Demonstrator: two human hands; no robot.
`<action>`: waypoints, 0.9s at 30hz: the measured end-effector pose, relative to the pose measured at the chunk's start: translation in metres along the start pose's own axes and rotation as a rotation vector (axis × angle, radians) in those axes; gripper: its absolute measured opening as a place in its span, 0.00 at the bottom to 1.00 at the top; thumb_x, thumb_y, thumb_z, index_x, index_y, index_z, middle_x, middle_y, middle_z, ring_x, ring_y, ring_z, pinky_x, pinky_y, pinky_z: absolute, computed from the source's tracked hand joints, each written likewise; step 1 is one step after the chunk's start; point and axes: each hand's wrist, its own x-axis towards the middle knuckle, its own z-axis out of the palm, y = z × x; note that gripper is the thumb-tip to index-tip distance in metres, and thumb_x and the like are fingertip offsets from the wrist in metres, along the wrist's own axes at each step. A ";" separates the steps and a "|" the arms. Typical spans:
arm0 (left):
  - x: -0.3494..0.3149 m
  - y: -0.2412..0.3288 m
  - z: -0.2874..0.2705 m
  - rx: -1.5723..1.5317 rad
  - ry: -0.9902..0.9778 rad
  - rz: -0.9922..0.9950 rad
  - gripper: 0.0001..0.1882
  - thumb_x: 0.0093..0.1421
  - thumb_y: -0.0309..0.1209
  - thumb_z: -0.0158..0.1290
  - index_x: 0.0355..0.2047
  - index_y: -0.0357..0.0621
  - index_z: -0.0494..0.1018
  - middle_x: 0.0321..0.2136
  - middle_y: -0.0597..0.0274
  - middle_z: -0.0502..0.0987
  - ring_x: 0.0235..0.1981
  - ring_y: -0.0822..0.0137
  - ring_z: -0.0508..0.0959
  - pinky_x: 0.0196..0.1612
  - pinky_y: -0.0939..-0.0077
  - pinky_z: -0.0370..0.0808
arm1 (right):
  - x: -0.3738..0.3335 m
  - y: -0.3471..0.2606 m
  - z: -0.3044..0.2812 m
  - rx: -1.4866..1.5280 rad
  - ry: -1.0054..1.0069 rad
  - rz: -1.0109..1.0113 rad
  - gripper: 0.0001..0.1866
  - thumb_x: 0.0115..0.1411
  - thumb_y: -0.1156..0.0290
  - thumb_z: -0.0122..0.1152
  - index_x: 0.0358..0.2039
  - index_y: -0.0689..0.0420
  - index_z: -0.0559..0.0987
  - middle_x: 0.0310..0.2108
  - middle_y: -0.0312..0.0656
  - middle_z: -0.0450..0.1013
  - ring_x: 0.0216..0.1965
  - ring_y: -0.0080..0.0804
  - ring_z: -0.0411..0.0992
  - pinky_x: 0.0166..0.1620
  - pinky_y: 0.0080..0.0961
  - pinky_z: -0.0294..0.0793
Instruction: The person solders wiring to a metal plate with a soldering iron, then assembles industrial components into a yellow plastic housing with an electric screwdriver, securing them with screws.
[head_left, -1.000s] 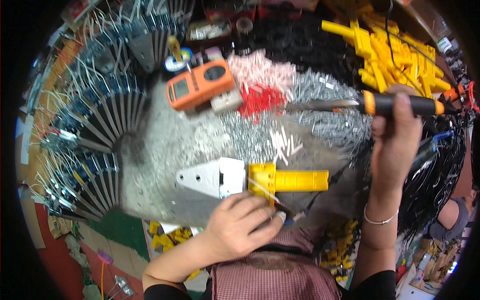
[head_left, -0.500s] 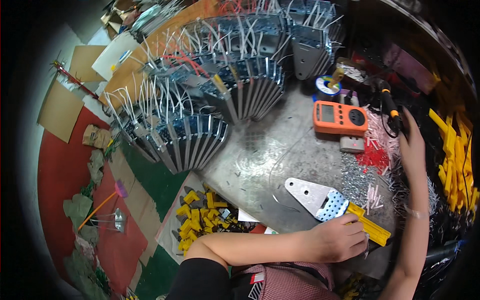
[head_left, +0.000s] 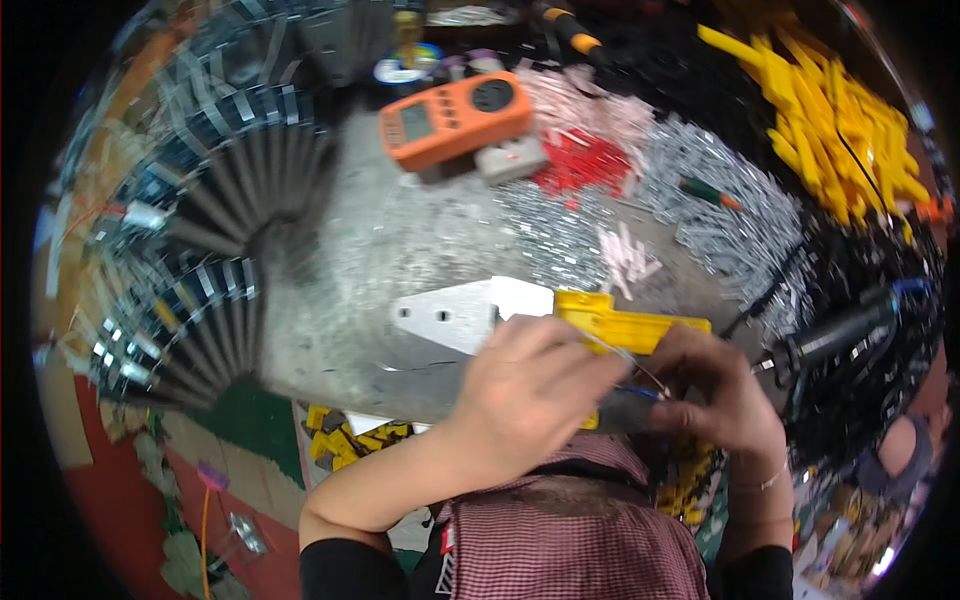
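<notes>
Over the near edge of the grey metal bench (head_left: 350, 345), the person's two bare hands work close together but apart. The left forearm comes in from the lower left, bent sharply at the elbow beside a black sleeve, and slants up to the right. The left hand (head_left: 530, 385) is turned back upward, its knuckles raised and its fingers curled toward the right. It covers part of the junction between a tapered, silver metal bracket with two holes (head_left: 455, 315) and a long yellow plastic handle (head_left: 650, 328). The bracket lies on the bench with its narrow end to the left; the handle extends to the right. The left fingertips are blurred, and one cannot tell what that grip pinches.

The right forearm rises more steeply from the lower right, a thin silver bracelet (head_left: 765, 485) at its wrist. The right hand (head_left: 722, 385) bends inward to the left, its fingers arched above and its thumb below. A thin pale wire (head_left: 608, 347) and a thin blue wire (head_left: 640, 391) run between the hands; whether the right grip is closed on either cannot be told.
</notes>
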 end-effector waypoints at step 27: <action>0.028 -0.013 0.013 -0.098 -0.188 -0.044 0.17 0.42 0.19 0.56 0.36 0.39 0.76 0.31 0.56 0.78 0.34 0.56 0.76 0.41 0.66 0.72 | 0.000 0.016 -0.008 0.175 0.211 0.067 0.04 0.55 0.77 0.64 0.30 0.64 0.77 0.27 0.30 0.72 0.30 0.11 0.66 0.33 0.12 0.65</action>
